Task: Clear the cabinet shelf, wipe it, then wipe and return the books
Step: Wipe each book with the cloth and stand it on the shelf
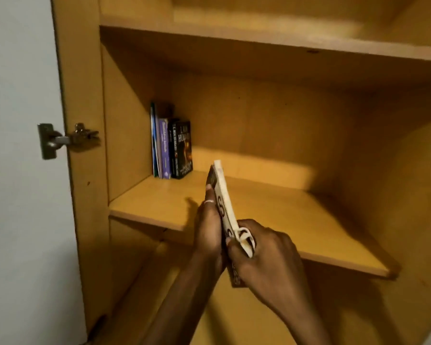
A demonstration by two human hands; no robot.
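Shelf [271,210] open rightward — books [171,148] block only far-left corner.

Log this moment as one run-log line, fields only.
stage: returning books | left hand: holds book | right hand: grips book and cloth | shelf: standing books at left

door [15,170]: pale, open, left of frame | hinge [65,140]: metal, mid-left, joining door to wooden side panel [85,100]
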